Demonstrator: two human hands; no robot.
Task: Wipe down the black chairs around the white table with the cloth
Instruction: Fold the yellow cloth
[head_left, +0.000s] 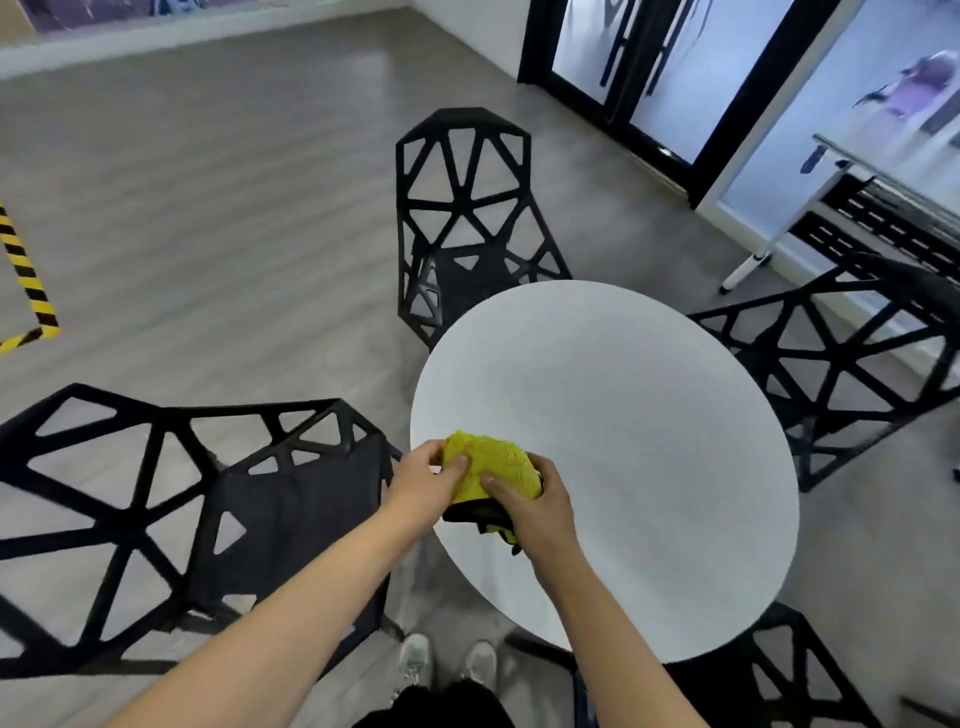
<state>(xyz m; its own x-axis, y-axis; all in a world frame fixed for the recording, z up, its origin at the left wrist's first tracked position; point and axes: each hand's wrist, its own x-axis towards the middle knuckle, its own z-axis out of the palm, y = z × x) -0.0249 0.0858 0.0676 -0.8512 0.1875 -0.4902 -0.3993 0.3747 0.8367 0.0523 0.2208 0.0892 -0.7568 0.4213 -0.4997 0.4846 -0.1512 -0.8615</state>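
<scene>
While both hands meet over the near-left edge of the round white table (623, 441), they hold a bunched yellow cloth (488, 462) between them. The left hand (423, 480) grips the cloth's left side, its thumb pressed onto the top of the yellow pile and its fingers curled behind the bundle. The right hand (535, 506) clamps the cloth's right and lower part, its thumb lying across the yellow fabric and its fingers wrapped beneath, where a dark edge or underside of the cloth hangs out below the palm. The two hands sit close together, nearly touching, with the cloth lifted just above or resting at the table's rim; which of these cannot be told.

Four black chairs with open triangular lattice shells stand round the table. One chair (462, 218) stands at the far side, its seat tucked partly under the tabletop. A second chair (171, 509) stands at the near left, just beside the left forearm, with its dark seat facing the table. A third chair (841, 364) stands at the right, its backrest close against the table's edge. A fourth chair (779, 670) shows only in part at the near right, below the tabletop.

Grey wood-look floor (208, 208) spreads to the left, with yellow-and-black hazard tape (28, 286) at the far left edge. Two pale shoes (447, 665) show near the bottom.
</scene>
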